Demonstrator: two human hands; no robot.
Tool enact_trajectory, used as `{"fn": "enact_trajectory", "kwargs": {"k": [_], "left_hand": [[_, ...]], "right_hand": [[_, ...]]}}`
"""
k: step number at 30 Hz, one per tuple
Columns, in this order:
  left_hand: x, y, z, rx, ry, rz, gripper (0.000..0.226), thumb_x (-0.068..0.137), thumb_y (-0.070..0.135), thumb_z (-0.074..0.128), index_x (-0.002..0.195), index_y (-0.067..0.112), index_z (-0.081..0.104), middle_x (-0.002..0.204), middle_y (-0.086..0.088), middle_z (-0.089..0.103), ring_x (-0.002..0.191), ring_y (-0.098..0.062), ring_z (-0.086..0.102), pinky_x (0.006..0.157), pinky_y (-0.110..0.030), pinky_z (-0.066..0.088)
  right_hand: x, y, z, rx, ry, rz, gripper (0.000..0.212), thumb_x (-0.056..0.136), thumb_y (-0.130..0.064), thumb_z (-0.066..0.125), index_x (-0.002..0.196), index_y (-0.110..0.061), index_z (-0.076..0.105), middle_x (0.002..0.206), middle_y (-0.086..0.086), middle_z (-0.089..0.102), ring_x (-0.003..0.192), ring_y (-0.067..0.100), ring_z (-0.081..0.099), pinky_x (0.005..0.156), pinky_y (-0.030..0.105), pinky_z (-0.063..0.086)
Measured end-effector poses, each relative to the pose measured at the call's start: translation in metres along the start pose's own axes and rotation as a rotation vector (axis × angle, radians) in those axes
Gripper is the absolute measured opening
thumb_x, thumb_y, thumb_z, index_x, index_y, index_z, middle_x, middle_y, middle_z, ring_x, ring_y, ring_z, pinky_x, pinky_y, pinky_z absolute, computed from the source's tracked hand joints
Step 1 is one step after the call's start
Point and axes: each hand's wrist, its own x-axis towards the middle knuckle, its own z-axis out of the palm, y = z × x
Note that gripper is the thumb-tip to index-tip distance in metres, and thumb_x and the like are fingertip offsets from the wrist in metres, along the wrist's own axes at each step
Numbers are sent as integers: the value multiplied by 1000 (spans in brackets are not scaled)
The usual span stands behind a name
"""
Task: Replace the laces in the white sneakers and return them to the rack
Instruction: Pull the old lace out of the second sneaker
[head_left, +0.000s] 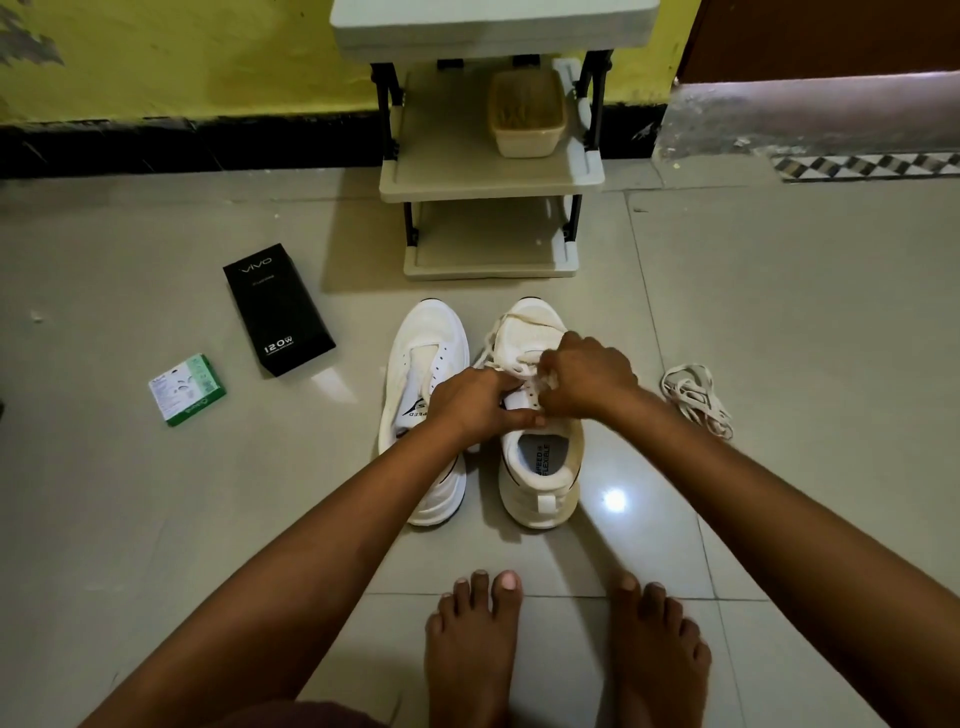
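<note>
Sneakers stand as 2 side by side on the floor before the rack (491, 171). Left hand (475, 405) steadies the right sneaker (540, 467); right hand (589, 376) fingers pinch its lace (491, 343). A hard tug could tip it or skip an eyelet.

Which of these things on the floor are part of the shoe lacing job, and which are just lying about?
Part of the job:
right sneaker, both hands on its lace
left sneaker, unlaced
loose lace bundle
shoe rack
left hand
right hand

Lying about:
black Vivo box
small green box
beige basket on the rack
</note>
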Motion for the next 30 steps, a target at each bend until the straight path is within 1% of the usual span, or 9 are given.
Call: {"fn": "enact_trajectory", "kwargs": {"k": [5, 7, 11, 15, 17, 19, 21, 24, 30], "left_hand": [[-1, -1, 0, -14, -2, -9, 66, 76, 61, 63, 133, 28, 51, 130, 0, 59, 119, -22, 52, 92, -34, 45], [-1, -1, 0, -8, -3, -8, 66, 76, 61, 63, 132, 28, 52, 129, 0, 59, 119, -23, 52, 92, -34, 45], [1, -2, 0, -21, -8, -12, 65, 76, 61, 63, 131, 29, 52, 125, 1, 61, 115, -23, 54, 88, -33, 46], [1, -1, -1, -34, -8, -18, 67, 75, 61, 63, 132, 28, 51, 129, 1, 58, 119, -22, 52, 92, -33, 45], [-1, 0, -1, -27, -11, -12, 66, 77, 60, 62, 133, 28, 50, 129, 1, 58, 119, -22, 52, 91, -32, 45], [-2, 0, -1, -20, -5, 0, 63, 78, 59, 61, 131, 27, 52, 123, -1, 62, 114, -23, 54, 87, -32, 46], [-3, 1, -2, -23, 1, 2, 63, 79, 59, 62, 132, 27, 52, 122, -2, 62, 113, -23, 55, 87, -32, 47], [-2, 1, -2, -24, -8, -7, 66, 78, 59, 62, 135, 28, 48, 129, -2, 59, 118, -23, 52, 90, -32, 45], [0, 1, -2, -17, -17, -18, 65, 77, 59, 64, 131, 25, 54, 129, -3, 59, 120, -23, 51, 92, -31, 44]], "right_hand": [[1, 4, 11, -92, 274, 14, 27, 90, -25, 51, 108, -17, 68, 109, 6, 59, 103, 27, 53, 74, 30, 32], [4, 8, 8, 170, 249, 67, 21, 87, -26, 60, 101, -15, 72, 107, 5, 63, 102, 26, 56, 76, 28, 37], [-2, 2, -28, 1077, 163, 56, 18, 84, -16, 68, 93, -1, 71, 98, 15, 69, 82, 15, 64, 73, 20, 52], [4, -3, -45, 679, 368, -8, 19, 87, -27, 65, 93, -10, 70, 89, -2, 60, 84, 16, 58, 79, 34, 48], [7, 0, -36, 784, 314, 12, 18, 89, -22, 62, 103, -13, 69, 93, 0, 63, 77, 8, 55, 73, 25, 51], [3, 1, -25, 1141, 116, 49, 30, 93, -10, 54, 122, -12, 59, 108, 9, 66, 78, 8, 59, 66, 13, 49], [0, 5, -17, 1381, -44, 38, 44, 95, -2, 46, 138, -12, 42, 122, 9, 62, 101, 16, 60, 81, 17, 48], [2, 9, -10, 1261, -31, 7, 56, 93, 4, 45, 143, -17, 32, 136, 4, 51, 127, 17, 44, 95, 26, 39], [11, 15, -1, 324, -28, 23, 45, 87, -28, 61, 128, -14, 53, 130, 9, 52, 116, 25, 51, 85, 28, 40]]}}
